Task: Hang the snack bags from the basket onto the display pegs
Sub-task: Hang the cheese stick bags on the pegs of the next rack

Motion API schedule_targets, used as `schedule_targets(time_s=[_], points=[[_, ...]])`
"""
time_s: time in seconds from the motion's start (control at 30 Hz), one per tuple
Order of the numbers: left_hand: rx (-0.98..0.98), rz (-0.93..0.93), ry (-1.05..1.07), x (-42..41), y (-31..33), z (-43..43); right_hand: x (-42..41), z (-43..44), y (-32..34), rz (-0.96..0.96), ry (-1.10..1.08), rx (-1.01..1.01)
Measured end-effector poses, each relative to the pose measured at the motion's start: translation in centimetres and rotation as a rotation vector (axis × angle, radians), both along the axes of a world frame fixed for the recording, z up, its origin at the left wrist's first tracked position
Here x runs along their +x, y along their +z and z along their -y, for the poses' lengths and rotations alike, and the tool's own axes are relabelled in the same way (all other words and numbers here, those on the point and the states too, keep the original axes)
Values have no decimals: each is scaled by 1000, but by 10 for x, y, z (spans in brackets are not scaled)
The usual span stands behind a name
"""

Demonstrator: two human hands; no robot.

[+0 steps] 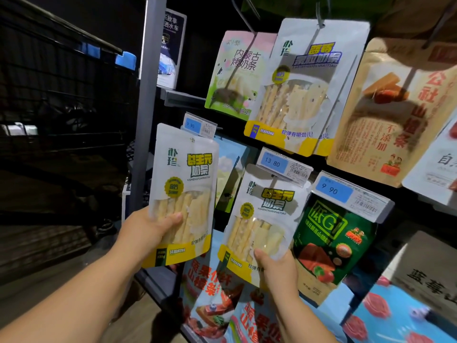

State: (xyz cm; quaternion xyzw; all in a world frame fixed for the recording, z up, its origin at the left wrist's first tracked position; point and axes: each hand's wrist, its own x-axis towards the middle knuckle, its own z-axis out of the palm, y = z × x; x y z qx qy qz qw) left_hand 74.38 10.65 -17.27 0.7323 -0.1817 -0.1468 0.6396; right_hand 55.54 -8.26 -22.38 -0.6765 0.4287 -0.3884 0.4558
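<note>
My left hand (146, 231) grips a white and yellow milk-stick snack bag (184, 184) by its lower left side, holding it upright in front of the rack's left edge. My right hand (278, 266) pinches the bottom of a second, matching bag (265, 219), which hangs under the 13.80 price tag (284, 167) on a peg. A similar bag with blue lettering (306, 87) hangs on the peg above. The basket is not in view.
A grey upright post (148, 95) bounds the rack on the left, beside a dark wire cart (61, 95). Other hung bags surround mine: a green one (331, 238), a brown one (385, 115), blue and red ones (215, 293) below.
</note>
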Motion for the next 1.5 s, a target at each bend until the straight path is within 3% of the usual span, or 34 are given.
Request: schedule_targets(time_s=[0.23, 0.37, 0.47, 0.57, 0.63, 0.77, 0.87, 1.03, 1.23, 1.5], points=[[-23, -10, -69, -6, 1, 3, 0, 27, -2, -108, 17, -30], [-66, -78, -139, -6, -2, 5, -5, 18, -4, -55, -140, -88], [-107, -147, -213, -6, -3, 6, -9, -8, -1, 19, -246, -383], [-139, -212, -316, -8, -4, 6, -4, -32, 5, 40, -118, -586], [-146, -244, -386, -12, -2, 6, -1, -41, 15, 69, 51, -410], [-176, -312, -483, -19, 1, 6, 11, -50, 31, 155, 501, 227], [-186, -375, -556, -20, 0, 5, 18, -54, 26, 217, 628, 441], [-89, -350, -653, -12, -17, 6, 14, -60, 6, 265, 621, 421], [41, -322, -659, -17, -27, 21, 3, -65, -14, 282, 426, 325], [127, -210, -533, -20, -41, 49, -10, -52, 1, 298, 317, 185]])
